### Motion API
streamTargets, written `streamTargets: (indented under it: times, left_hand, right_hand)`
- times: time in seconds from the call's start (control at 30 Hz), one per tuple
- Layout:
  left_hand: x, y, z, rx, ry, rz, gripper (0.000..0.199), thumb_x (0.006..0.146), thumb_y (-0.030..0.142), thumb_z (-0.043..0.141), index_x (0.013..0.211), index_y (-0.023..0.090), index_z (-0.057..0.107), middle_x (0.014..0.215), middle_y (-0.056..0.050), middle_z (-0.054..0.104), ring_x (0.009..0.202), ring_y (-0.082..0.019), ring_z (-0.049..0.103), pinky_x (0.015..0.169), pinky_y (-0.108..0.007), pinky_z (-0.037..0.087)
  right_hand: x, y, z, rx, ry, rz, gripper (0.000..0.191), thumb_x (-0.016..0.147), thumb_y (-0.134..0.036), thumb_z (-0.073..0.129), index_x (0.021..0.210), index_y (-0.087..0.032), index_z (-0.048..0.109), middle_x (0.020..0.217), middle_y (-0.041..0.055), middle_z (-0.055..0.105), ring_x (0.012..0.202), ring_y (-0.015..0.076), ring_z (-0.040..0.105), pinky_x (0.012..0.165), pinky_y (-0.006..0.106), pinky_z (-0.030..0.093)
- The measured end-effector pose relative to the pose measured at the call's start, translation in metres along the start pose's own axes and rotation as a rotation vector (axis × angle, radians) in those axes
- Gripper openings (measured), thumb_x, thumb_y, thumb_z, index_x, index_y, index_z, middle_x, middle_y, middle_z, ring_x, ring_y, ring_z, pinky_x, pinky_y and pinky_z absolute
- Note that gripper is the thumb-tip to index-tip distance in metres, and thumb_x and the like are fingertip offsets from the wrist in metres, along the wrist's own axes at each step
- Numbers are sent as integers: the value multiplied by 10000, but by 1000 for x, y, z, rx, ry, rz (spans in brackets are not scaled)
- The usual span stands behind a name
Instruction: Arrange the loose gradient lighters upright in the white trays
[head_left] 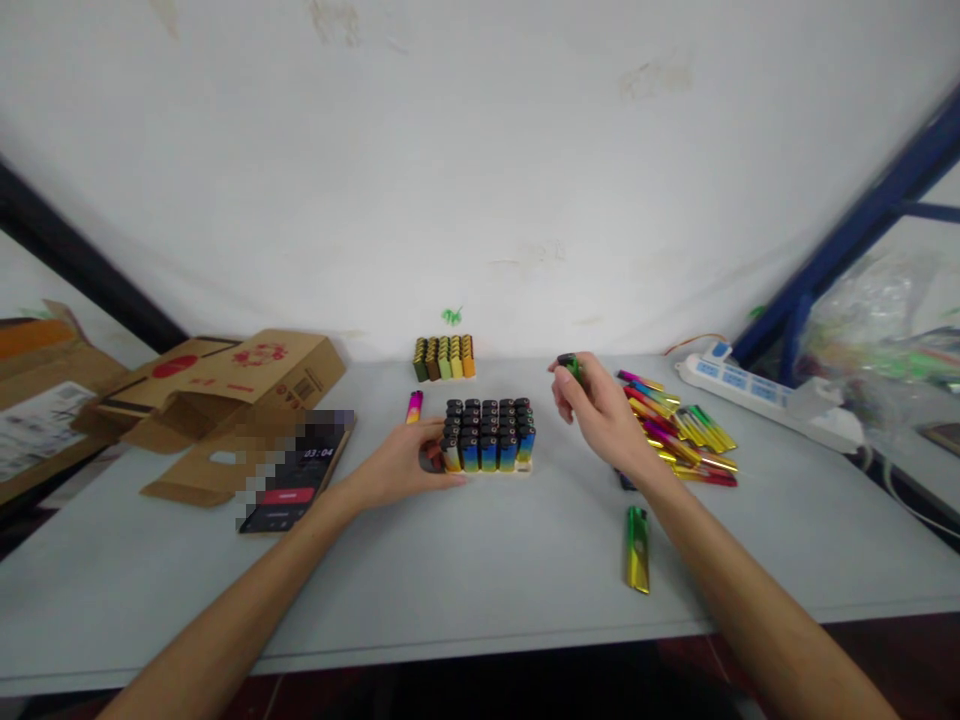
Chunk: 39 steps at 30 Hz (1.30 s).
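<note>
The right hand (pixel 596 410), grip closed on a green lighter (pixel 568 361) (mostly hidden), hangs right and slightly far of the tray (pixel 524 466), whose left end the left hand (pixel 401 462) clasps.

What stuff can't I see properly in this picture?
All in the head view:
Green lighter in the right grip: fingers cover most of it.
Tray: the left grip covers its left end.
Dark thing by the right forearm: partly hidden by the arm, so I can't tell what it is.
Phone: pixel blocks hide part.
Left carton: cut off by the left edge; its label is too blurred to read.
</note>
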<state>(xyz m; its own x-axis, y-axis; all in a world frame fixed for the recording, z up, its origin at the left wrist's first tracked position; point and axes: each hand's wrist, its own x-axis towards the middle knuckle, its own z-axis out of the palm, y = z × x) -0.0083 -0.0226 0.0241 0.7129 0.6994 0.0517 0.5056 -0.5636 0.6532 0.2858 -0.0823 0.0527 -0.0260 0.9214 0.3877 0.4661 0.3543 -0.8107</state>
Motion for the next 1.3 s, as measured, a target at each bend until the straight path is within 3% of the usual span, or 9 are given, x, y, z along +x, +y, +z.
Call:
streamTargets:
  times: [0.1,0.17,0.37,0.5,0.73,0.9,1.07,1.3]
  left_hand:
    - [0,-1,0,18,1,3,349,813,487,782,935,169,703,912,-32,671,769,-189,597,660,-270,472]
    - [-1,-2,1,43,15,-2,373,806,509,788,925,166,702,897,-31,670,745,-181,577,645,-268,454]
    - [-1,-4,3,45,30,0,365,805,493,790,941,167,700,868,-24,670,727,-173,562,648,-266,443]
    - [0,-5,3,48,37,-8,384,785,507,799,941,171,693,828,-10,660,703,-170,549,637,-265,433]
    - [0,-10,4,37,29,-58,422,748,524,827,919,169,677,792,0,659,698,-180,589,637,-267,443]
    - [-4,-11,-4,-11,13,-15,491,671,523,892,932,174,667,864,-24,711,763,-199,653,695,-289,516]
    - [-7,-16,-8,-207,-11,-33,498,692,512,887,975,173,656,951,-57,733,832,-211,708,764,-334,589]
    - [-4,-10,-3,-114,38,-47,483,699,506,878,975,170,669,917,-43,717,779,-205,692,730,-339,601]
  right_hand:
    - [2,1,-4,65,23,-92,374,1029,-552,543,1121,-219,687,1075,86,643,932,200,615,774,327,533]
    - [3,-1,-9,46,-20,-133,317,997,-496,637,1110,-220,747,1105,95,641,1000,211,623,821,334,542]
    - [-1,-16,-31,129,-320,-48,314,923,-463,750,1048,-176,782,957,68,700,688,136,636,630,290,531]
    - [-3,-12,-28,126,-423,11,348,843,-469,822,1009,-167,776,875,61,736,695,159,691,627,281,571]
    - [-3,4,-9,-81,-422,-151,268,872,-423,800,986,-197,711,932,48,751,788,169,717,763,307,599]
    - [-5,1,-8,-145,-439,-86,303,848,-378,821,956,-219,587,862,14,730,771,170,705,725,295,574]
    - [-5,-5,-7,-200,-455,-27,323,825,-326,830,904,-228,532,790,-15,708,723,159,685,645,256,510]
    - [-4,-7,-3,-277,-419,-37,331,796,-262,838,831,-230,511,693,-50,657,619,128,621,567,228,437]
